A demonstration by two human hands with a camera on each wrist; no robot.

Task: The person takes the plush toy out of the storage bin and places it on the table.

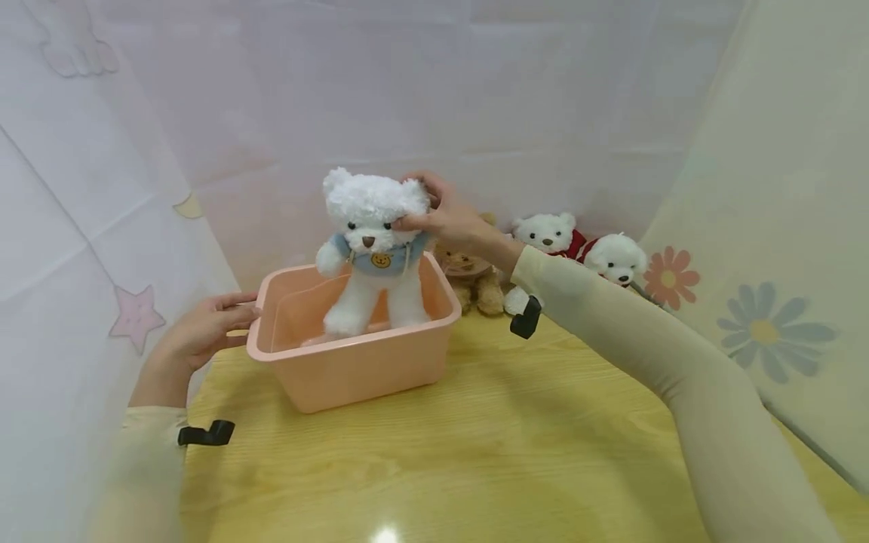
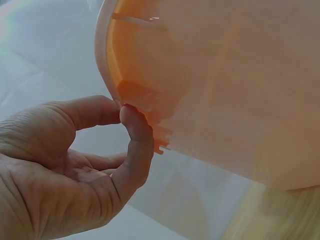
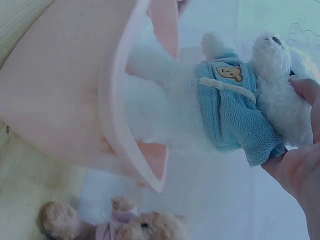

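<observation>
White plush fills the grip of the right hand [image 1: 448,219], which pinches the head of a teddy bear [image 1: 370,249] in a blue top, upright with its feet inside the pink tub [image 1: 353,362] on the desk [image 1: 475,452]. Left hand [image 1: 200,332] curls its fingers at the tub's left rim, thumb touching the edge. Three more bears [image 1: 570,241] sit behind.
</observation>
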